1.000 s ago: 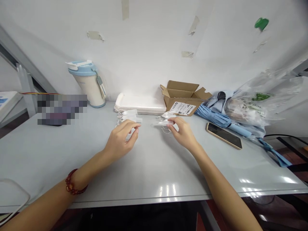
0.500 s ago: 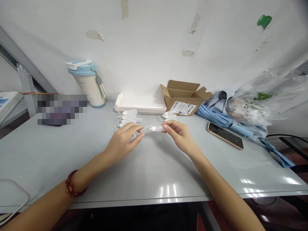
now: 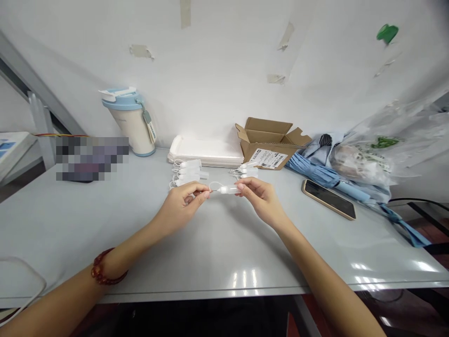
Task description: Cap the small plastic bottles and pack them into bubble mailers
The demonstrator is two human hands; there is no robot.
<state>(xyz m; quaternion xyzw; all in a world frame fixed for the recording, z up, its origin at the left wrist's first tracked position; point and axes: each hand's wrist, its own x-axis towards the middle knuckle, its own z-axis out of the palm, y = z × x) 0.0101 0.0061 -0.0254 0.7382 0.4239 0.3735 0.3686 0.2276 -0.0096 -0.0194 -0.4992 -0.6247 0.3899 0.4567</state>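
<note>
A small translucent needle-tip bottle (image 3: 228, 189) is held level between my hands, its thin metal tip and a white loop toward the left. My right hand (image 3: 261, 195) pinches the bottle's right end between thumb and fingers. With thumb and forefinger closed, my left hand (image 3: 184, 205) pinches the far end of the thin tip by the loop. Behind my left hand lies a group of similar white bottles (image 3: 189, 172) with looped cords. A smaller group of bottles (image 3: 248, 169) rests behind my right hand.
A stack of white trays (image 3: 206, 152) and an open cardboard box (image 3: 268, 150) stand by the wall. At left is a tumbler (image 3: 130, 124). To the right lie a phone (image 3: 329, 200), a folded blue umbrella (image 3: 314, 169) and a plastic bag (image 3: 372, 154).
My left hand's fingers, apart before, have closed on the tip end of the bottle. The right hand keeps its grip in nearly the same place. The view has shifted slightly.
</note>
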